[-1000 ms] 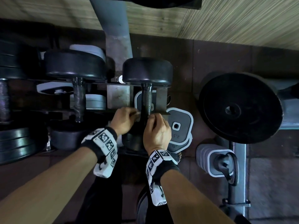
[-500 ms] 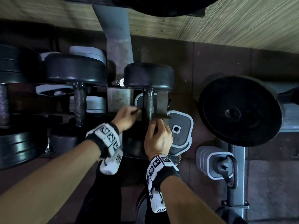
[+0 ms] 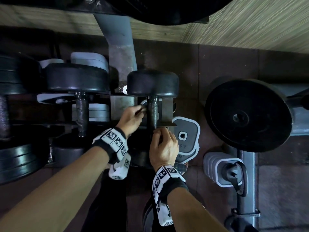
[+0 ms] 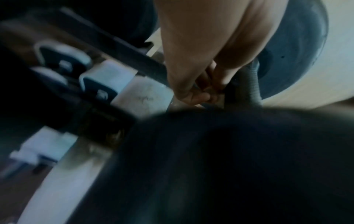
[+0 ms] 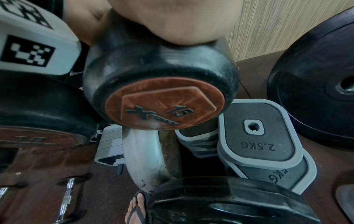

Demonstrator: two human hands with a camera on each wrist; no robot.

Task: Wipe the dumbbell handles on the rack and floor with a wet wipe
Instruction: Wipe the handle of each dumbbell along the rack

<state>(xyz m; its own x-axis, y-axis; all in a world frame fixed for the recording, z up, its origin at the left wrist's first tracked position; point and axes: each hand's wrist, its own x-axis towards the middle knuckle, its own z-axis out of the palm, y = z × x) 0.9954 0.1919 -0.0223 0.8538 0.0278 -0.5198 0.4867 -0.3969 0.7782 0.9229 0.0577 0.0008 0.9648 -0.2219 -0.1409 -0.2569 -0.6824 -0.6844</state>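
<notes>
A black dumbbell lies on the rack with its knurled handle (image 3: 153,113) pointing away from me; its near head carries a copper "15" cap (image 5: 162,104). My left hand (image 3: 141,110) is at the handle's left side, about mid-length. Its fingertips (image 4: 201,94) pinch a small dark scrap, apparently the wet wipe, against the grey handle (image 4: 250,84). My right hand (image 3: 158,133) curls round the handle's near end, and its palm (image 5: 182,22) lies over the near head. A second dumbbell handle (image 3: 82,113) sits untouched to the left.
A large black weight plate (image 3: 247,114) stands at the right. Grey-rimmed 2.5 kg plates (image 3: 185,134) lean beside my right hand, and a grey stacked weight (image 3: 229,169) sits nearer. The grey rack post (image 3: 120,47) rises behind. My sandalled foot (image 5: 138,204) is below.
My left hand has slid away from me along the handle, from beside the right hand to mid-length. The right hand has stayed at the near end.
</notes>
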